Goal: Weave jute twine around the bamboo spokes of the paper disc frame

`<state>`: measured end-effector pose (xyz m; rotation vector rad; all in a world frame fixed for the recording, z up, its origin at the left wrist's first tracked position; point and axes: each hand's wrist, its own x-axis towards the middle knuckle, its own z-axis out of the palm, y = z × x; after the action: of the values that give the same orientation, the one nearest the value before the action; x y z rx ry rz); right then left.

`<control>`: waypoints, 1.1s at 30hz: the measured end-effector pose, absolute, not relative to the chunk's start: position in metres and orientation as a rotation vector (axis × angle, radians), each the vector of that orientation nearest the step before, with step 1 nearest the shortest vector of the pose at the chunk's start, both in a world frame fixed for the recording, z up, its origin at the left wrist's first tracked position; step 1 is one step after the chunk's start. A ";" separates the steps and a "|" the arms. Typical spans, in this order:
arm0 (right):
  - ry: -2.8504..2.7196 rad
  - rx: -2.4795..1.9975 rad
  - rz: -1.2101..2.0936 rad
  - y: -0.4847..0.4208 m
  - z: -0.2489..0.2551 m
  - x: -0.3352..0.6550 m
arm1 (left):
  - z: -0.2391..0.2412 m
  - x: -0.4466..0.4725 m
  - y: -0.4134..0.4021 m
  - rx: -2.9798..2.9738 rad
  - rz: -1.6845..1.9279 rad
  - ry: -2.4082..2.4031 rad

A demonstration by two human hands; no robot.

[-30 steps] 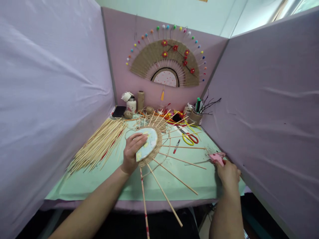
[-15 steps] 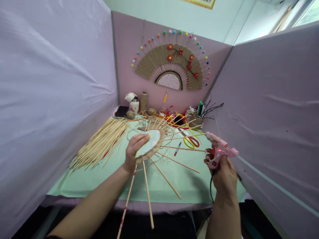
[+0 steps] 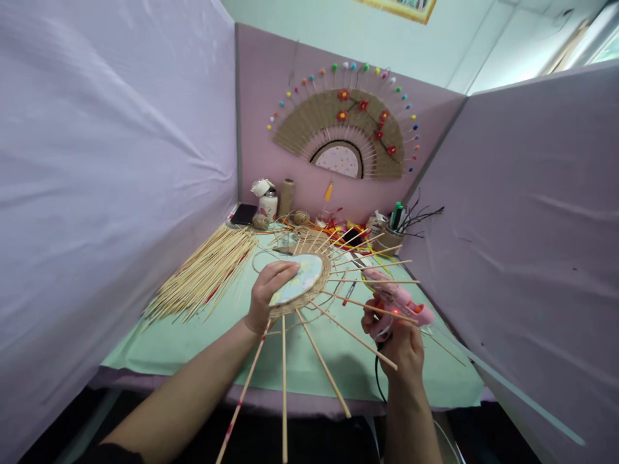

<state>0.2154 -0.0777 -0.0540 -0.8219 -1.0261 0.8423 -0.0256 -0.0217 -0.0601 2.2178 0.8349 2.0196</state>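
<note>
Glue gun (image 3: 397, 300) nozzle toward fan (image 3: 302, 283)

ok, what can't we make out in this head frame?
Head view only:
- Glue gun nozzle tip: behind crossing sticks, contact unclear.
- Right hand grip on the trigger: fingers wrap it, press unreadable.
- Fan disc near edge: covered by left hand.
- Clutter by the pen cup: too small.
- Stick ends: cut off by the bottom edge.
</note>
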 end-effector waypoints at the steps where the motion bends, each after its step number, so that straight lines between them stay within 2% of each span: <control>1: -1.032 -0.841 0.827 -0.078 -0.056 0.216 | -0.061 -0.026 -0.021 2.215 2.018 0.840; 19: -1.129 -1.087 0.637 -0.085 -0.060 0.206 | -0.059 -0.026 -0.024 2.234 2.014 0.843; 33: -1.195 -1.034 0.600 -0.085 -0.059 0.202 | -0.058 -0.026 -0.024 2.260 2.031 0.829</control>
<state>0.2019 -0.0847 -0.0591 -1.0341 -1.1952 0.5996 -0.0259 -0.0236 -0.0585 2.2597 0.8294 2.0309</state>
